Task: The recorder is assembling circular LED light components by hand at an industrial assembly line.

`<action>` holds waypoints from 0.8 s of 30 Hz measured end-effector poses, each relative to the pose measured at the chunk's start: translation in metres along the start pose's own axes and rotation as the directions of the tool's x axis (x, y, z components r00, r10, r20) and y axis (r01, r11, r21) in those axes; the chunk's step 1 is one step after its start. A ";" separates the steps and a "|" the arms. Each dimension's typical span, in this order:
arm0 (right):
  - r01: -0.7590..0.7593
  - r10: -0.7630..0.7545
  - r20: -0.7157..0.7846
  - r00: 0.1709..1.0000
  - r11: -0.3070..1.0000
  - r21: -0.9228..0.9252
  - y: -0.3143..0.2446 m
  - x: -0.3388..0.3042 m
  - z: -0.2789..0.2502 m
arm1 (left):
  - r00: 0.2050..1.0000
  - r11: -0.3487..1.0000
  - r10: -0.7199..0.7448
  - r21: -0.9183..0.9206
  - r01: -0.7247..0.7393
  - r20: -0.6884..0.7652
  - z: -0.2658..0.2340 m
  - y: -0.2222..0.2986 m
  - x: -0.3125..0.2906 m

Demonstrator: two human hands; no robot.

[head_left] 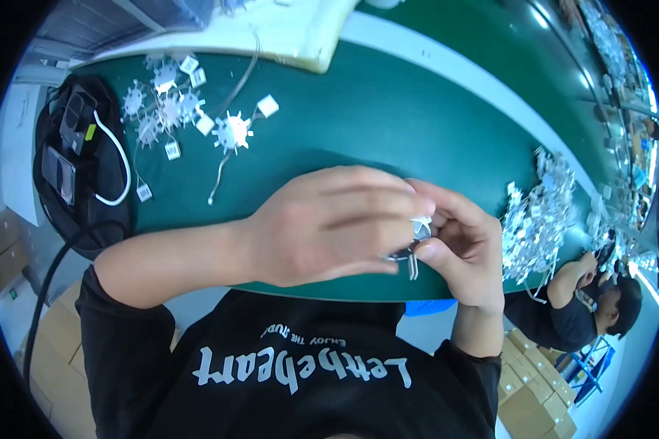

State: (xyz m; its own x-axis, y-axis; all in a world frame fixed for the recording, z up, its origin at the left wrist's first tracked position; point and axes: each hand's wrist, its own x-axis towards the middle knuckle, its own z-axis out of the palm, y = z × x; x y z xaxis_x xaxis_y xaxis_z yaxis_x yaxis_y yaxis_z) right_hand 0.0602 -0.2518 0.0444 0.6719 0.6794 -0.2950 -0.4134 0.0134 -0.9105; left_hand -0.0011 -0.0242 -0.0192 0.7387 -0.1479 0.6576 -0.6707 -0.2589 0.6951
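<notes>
My left hand (pixel 329 223) and my right hand (pixel 461 245) meet over the near edge of the green table (pixel 388 124). Between their fingertips they pinch a small white plastic part with thin wire legs (pixel 417 238). The left hand covers most of it, so its full shape is hidden. Several white star-shaped parts with tags (pixel 168 110) lie at the far left of the table, one star-shaped part (pixel 232 132) apart from the rest.
A black bag with a white cable (pixel 80 161) sits at the table's left end. A heap of white parts (pixel 538 219) lies to the right, where another person (pixel 586 300) works. Cardboard boxes (pixel 527 395) stand on the floor. A white tray edge (pixel 271 36) lies beyond.
</notes>
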 end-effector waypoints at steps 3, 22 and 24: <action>0.012 -0.017 -0.031 0.999 0.989 -0.148 -0.020 0.021 0.001 | 0.810 0.660 -0.562 -0.501 0.560 0.166 -0.018 0.006 0.013; 0.378 -0.177 -0.666 0.725 0.910 0.170 -0.189 0.403 -0.304 | 0.846 0.815 -0.497 -0.233 0.531 0.193 -0.020 -0.005 0.007; 0.273 -0.142 -0.776 0.614 0.961 0.040 -0.191 0.418 -0.277 | 0.848 0.820 -0.499 -0.219 0.529 0.180 -0.020 -0.005 0.005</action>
State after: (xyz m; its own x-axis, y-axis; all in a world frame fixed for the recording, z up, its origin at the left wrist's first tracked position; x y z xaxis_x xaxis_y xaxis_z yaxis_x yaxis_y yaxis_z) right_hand 0.5907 -0.1740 0.0149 0.9485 -0.1545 -0.2765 -0.2381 0.2278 -0.9441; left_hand 0.0041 -0.0045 -0.0137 0.9730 -0.1678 0.1582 -0.1736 -0.0820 0.9814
